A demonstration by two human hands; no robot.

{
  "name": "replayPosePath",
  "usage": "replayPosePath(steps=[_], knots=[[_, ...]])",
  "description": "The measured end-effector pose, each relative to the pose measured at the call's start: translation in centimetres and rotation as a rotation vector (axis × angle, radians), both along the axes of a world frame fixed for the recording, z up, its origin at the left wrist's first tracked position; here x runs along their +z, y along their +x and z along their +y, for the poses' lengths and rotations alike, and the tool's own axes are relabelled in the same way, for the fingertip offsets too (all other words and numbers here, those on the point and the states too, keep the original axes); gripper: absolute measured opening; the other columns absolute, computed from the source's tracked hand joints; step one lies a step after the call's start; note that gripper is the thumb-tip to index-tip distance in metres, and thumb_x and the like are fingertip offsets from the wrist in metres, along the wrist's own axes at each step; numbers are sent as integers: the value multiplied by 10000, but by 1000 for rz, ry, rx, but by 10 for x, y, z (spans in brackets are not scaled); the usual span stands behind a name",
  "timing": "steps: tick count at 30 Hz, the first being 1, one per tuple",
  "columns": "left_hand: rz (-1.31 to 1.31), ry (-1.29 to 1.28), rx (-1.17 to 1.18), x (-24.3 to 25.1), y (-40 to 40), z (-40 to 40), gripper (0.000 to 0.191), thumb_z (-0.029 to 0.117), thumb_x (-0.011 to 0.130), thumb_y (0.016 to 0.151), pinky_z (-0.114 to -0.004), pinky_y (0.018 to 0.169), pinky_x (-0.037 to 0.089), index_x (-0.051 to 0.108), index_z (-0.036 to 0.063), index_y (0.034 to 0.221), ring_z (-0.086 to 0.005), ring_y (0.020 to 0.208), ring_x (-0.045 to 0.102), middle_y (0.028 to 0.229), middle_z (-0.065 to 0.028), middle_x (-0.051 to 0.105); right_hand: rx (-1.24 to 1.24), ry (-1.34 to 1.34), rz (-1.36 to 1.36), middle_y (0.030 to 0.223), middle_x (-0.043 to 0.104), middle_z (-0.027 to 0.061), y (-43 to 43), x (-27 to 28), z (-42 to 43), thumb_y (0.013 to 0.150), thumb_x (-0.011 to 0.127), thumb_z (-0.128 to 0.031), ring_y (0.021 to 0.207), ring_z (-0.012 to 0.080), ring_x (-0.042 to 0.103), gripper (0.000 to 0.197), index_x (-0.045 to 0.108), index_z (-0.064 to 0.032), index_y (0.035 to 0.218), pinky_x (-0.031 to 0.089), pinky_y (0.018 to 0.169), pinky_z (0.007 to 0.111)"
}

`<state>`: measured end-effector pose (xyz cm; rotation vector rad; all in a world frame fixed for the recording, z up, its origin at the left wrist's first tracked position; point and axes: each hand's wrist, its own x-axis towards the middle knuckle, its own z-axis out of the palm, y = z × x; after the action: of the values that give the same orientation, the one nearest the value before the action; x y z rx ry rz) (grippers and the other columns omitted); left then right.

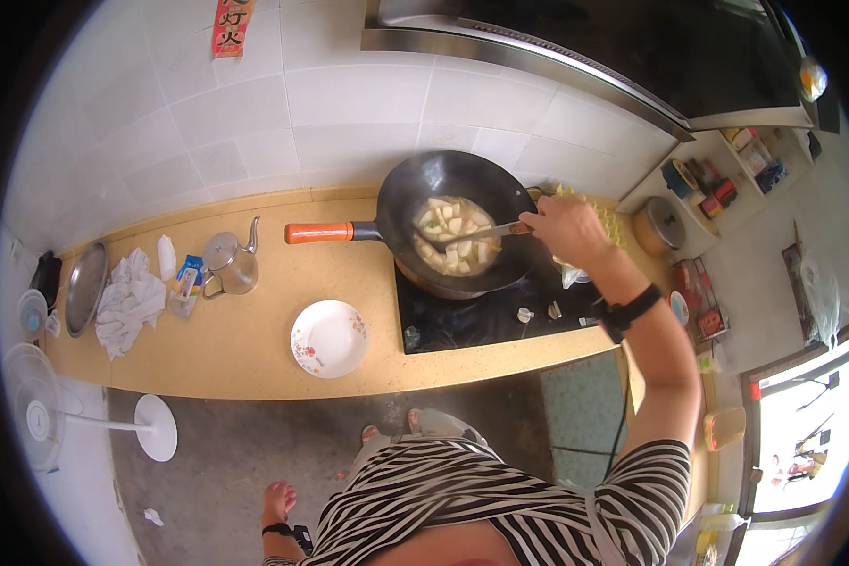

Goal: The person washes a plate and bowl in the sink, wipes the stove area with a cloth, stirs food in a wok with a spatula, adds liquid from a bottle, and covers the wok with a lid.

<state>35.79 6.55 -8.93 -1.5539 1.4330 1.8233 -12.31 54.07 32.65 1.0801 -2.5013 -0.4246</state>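
Note:
My right hand (573,228) grips the wooden handle end of a metal wok utensil (484,235). Its head reaches into pale chunks of food (453,247) in a thin broth, so I cannot tell whether it is a spatula or a ladle. The food sits in the bottom of a black wok (435,173) on a black glass cooktop (431,322). An orange wooden wok handle (318,233) points left over the counter. My left hand (279,501) hangs low beside my body, away from the counter, fingers loosely curled with nothing visible in them.
A white floral-patterned plate (330,339) lies left of the cooktop. Farther left are a metal spouted kettle (232,265), a crumpled white cloth (131,301) and a metal tray (86,289). A lidded pot (658,226) stands at the right. The range hood (573,64) overhangs the cooktop.

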Motion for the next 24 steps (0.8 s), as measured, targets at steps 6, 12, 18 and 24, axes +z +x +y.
replayPosePath(steps=[6,12,18,24], knots=[[8,44,123,-9,-9,19,91,166,522,819,-273,519,427,497,105,881,-129,555,476,686,-25,496,274,145,-114,667,496,27,-8,41,-29,695,588,-181,685,198,551,40,603,-178,732,433,573,321],[21,-11,51,-5,-35,45,310,244,552,797,-315,648,475,495,106,1068,-139,705,551,867,-38,575,233,359,23,754,562,24,-48,-18,-63,695,575,-162,727,196,579,70,620,-167,749,447,613,299],[10,-35,107,-4,-29,58,265,236,534,816,-323,625,466,478,93,1032,-143,665,533,830,-46,553,142,236,-61,767,564,36,-57,5,-58,720,562,-152,739,192,582,76,621,-134,764,448,625,307],[-18,-5,135,-9,-7,66,234,233,527,824,-307,609,460,485,90,1004,-135,652,529,816,-36,543,150,205,1,727,546,45,-45,5,-76,766,540,-202,689,208,577,115,601,-145,845,453,596,331]])
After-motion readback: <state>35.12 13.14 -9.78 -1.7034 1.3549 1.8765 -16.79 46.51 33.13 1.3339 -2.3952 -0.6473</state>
